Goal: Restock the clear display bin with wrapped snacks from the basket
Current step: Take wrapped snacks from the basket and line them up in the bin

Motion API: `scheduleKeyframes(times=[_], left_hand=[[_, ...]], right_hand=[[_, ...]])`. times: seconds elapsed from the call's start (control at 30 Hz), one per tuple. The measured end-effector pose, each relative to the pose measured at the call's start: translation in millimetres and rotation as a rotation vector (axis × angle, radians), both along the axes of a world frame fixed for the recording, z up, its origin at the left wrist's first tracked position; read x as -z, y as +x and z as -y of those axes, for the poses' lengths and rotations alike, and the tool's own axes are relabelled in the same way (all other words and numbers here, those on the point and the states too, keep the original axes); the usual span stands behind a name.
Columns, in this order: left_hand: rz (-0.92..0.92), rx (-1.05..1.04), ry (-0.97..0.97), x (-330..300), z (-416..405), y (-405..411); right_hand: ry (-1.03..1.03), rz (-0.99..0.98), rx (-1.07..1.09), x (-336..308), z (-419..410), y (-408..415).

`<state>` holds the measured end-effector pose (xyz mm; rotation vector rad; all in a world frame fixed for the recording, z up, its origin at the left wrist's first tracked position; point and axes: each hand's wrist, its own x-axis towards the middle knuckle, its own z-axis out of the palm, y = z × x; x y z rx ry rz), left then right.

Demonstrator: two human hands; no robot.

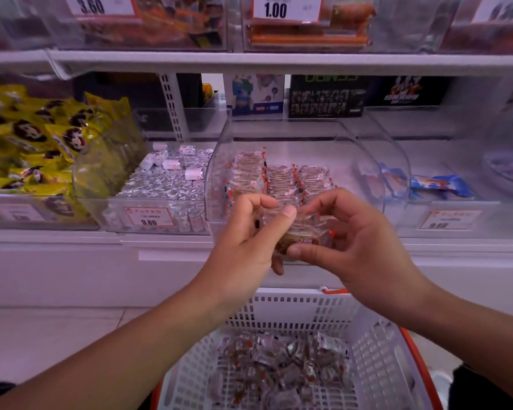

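Observation:
Both hands hold a small stack of clear-wrapped brown snacks (301,232) in front of the clear display bin (219,161). My left hand (246,235) grips the stack's left end, thumb on top. My right hand (347,232) pinches its right side, thumb underneath. Inside the bin, neat rows of the same red-trimmed wrapped snacks (279,179) lie along the floor. Below, a white basket (379,359) with an orange rim holds several loose wrapped snacks (279,368).
Left of the bin stands a bin of silver foil packs (166,179) with a 9.80 tag, then yellow bags (36,143). Blue packets (439,184) lie in the bin to the right. A shelf edge (249,62) with more bins runs overhead.

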<state>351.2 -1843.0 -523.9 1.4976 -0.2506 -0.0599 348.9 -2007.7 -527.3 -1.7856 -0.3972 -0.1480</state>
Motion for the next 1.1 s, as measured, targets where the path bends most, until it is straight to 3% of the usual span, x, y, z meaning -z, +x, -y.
scheduleKeyframes(times=[0.23, 0.33, 0.43, 0.53, 0.63, 0.67, 0.73, 0.83, 0.97, 1.1], left_hand=[[0.085, -0.087, 0.046, 2, 3, 5], [0.111, -0.061, 0.116, 0, 0, 5], [0.065, -0.016, 0.171, -6, -7, 4], [0.163, -0.013, 0.285, -17, -22, 11], [0.484, -0.435, 0.540, -33, -61, 38], [0.513, -0.590, 0.592, -37, -76, 49], [0.349, -0.666, 0.660, -37, -96, 68], [0.091, -0.414, 0.780, -20, -94, 82], [0.162, -0.360, 0.800, -13, -90, 85], [0.160, -0.321, 0.805, -11, -93, 84]], right_hand=[[-0.181, 0.117, -0.036, 7, -13, 5], [-0.216, 0.087, -0.109, 9, -14, 5], [-0.357, 0.193, -0.048, 2, -9, 10], [-0.318, 0.143, -0.055, -12, -7, 16], [-0.241, 0.023, 0.025, -29, -4, 39], [-0.252, -0.014, 0.057, -35, -3, 53], [-0.325, -0.083, 0.074, -43, -5, 82], [-0.486, -0.166, -0.033, -39, -26, 115], [-0.666, -0.135, -0.093, -17, -62, 135], [-0.910, 0.130, -0.092, -6, -81, 149]])
